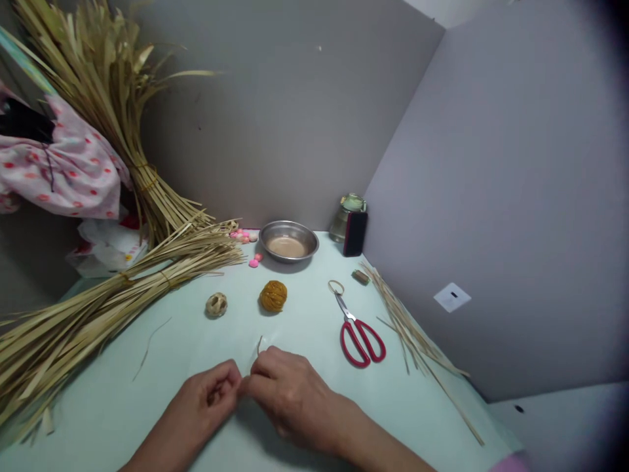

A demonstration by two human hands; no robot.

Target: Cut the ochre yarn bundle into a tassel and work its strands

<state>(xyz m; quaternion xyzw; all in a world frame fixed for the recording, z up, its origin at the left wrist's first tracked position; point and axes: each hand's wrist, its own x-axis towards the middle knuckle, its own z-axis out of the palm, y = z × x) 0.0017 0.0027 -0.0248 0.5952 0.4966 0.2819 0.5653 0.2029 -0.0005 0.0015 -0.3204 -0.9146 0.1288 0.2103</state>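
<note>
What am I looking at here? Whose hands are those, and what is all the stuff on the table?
The picture comes from a camera worn on a person's head, looking down, so the hands are that person's own. The left hand and right hand meet fingertip to fingertip, pinching a thin dry strip. On the pale table lie red-handled scissors, two small woven balls, one pale and one orange-brown, a metal bowl, pink beads, and big bundles of dried leaves.
</note>
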